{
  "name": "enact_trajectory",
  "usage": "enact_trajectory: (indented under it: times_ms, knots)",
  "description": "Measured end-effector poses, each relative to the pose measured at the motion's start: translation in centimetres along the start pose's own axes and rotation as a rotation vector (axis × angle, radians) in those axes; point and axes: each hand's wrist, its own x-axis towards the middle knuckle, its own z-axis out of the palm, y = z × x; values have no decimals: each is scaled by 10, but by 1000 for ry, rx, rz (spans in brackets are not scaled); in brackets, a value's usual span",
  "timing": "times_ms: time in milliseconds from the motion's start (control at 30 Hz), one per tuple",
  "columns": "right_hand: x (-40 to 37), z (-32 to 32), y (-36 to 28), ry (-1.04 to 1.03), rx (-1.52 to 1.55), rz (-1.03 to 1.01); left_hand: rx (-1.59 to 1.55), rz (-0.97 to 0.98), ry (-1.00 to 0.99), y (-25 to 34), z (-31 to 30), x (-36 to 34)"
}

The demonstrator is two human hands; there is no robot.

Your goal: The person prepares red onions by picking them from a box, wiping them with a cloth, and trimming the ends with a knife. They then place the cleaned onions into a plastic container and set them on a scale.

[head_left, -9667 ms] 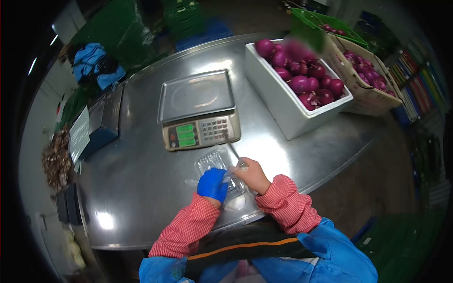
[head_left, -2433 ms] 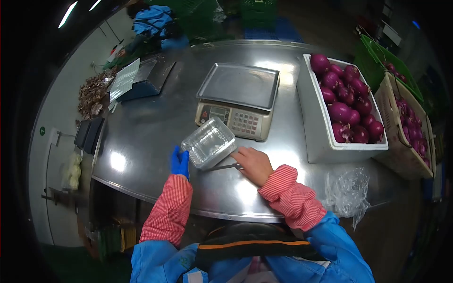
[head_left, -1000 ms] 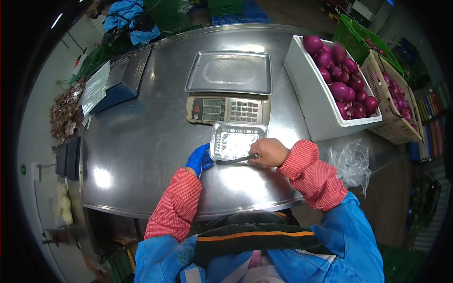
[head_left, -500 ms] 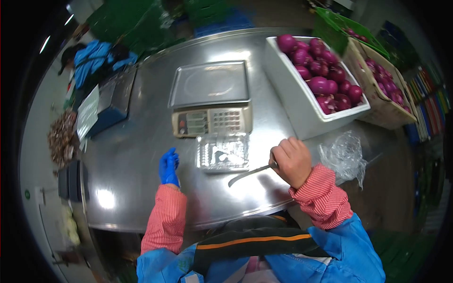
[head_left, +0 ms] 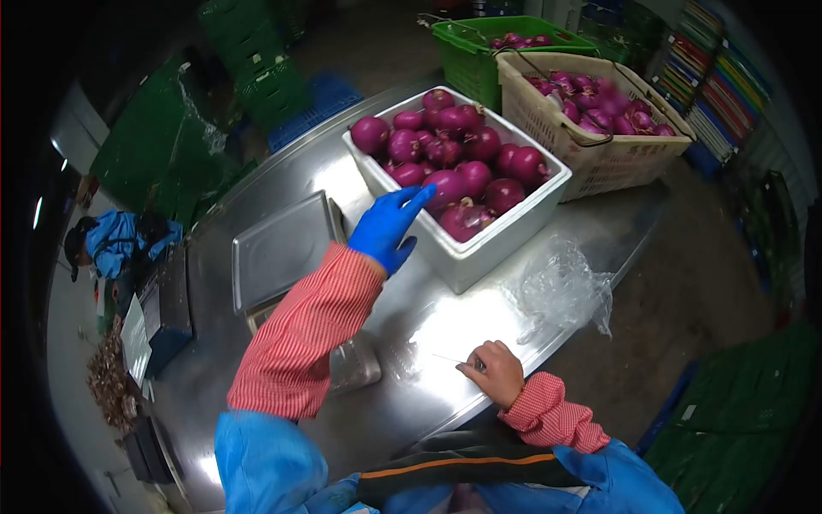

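My left hand point(head_left: 392, 224), in a blue glove, reaches over the near left rim of a white foam box point(head_left: 505, 248) heaped with peeled red onions point(head_left: 473, 177). Its fingers are stretched out, with the fingertips right at one onion and nothing in the grasp. Low over the steel table, my right hand point(head_left: 497, 374) is bare and closed round the handle of a small knife point(head_left: 447, 358), whose thin blade points left. A clear plastic tray point(head_left: 353, 364) lies partly hidden behind my left sleeve, close to the weighing scale point(head_left: 282, 244).
Crumpled clear plastic point(head_left: 561, 287) lies on the steel table point(head_left: 411, 291) near its right edge. Behind the foam box stand a cream crate point(head_left: 591, 158) and a green crate point(head_left: 469, 64), both with onions. Another person point(head_left: 120, 244) is at the far left.
My left hand has moved from beside the plastic tray up and right to the onions, fingers now extended. The view has turned right. My right hand keeps the knife.
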Motion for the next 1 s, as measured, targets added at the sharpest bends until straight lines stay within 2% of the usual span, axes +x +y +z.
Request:
enact_trajectory:
  times_ms: [100, 167, 233, 367, 400, 467, 500, 567, 600, 633, 700, 733, 767, 800, 867, 900, 933, 1000]
  knots:
    - [-3, -7, 22, 13, 104, 80, 343, 78, -172, -22, 31, 70]
    - [-7, -17, 32, -23, 143, 178, 266, -17, -423, -36, 41, 107]
    - [-11, -23, 45, -31, 158, 247, 223, -54, -524, -42, 50, 124]
    - [-9, -36, 60, -173, 233, 389, 173, -55, -680, -53, 57, 146]
    - [-8, -38, 63, -203, 256, 405, 88, 45, -579, -61, 57, 141]
    - [-3, -44, 67, -262, 302, 436, -107, -85, -423, -66, 51, 127]
    - [-2, -44, 70, -208, 339, 393, -203, -148, -342, -69, 46, 121]
    - [0, -39, 82, -98, 407, 307, -650, -294, -192, -76, 38, 112]
    - [2, -37, 92, -110, 540, 269, -849, -345, -116, -70, 29, 105]
    - [5, -45, 92, -148, 750, 357, -1047, -397, -37, -60, 19, 96]
    - [16, -67, 85, -237, 1167, 537, -1622, -530, 3, -19, 11, 66]
    - [23, -78, 78, -253, 1172, 538, -1913, -595, 33, -3, 12, 46]
    - [29, -87, 70, -270, 1178, 541, -2031, -510, -57, -5, 24, 23]
    - [36, -92, 63, -265, 1206, 535, -2194, -648, -13, 21, 26, 5]
    - [40, -94, 59, -267, 1262, 480, -2335, -671, -59, 37, 52, -37]
    - [41, -95, 57, -270, 1290, 456, -2312, -731, -99, 45, 61, -57]
    - [45, -99, 44, -249, 1117, 532, -2254, -761, -94, 59, 66, -73]
    - [44, -87, 39, -214, 1186, 510, -2151, -769, -92, 75, 72, -91]
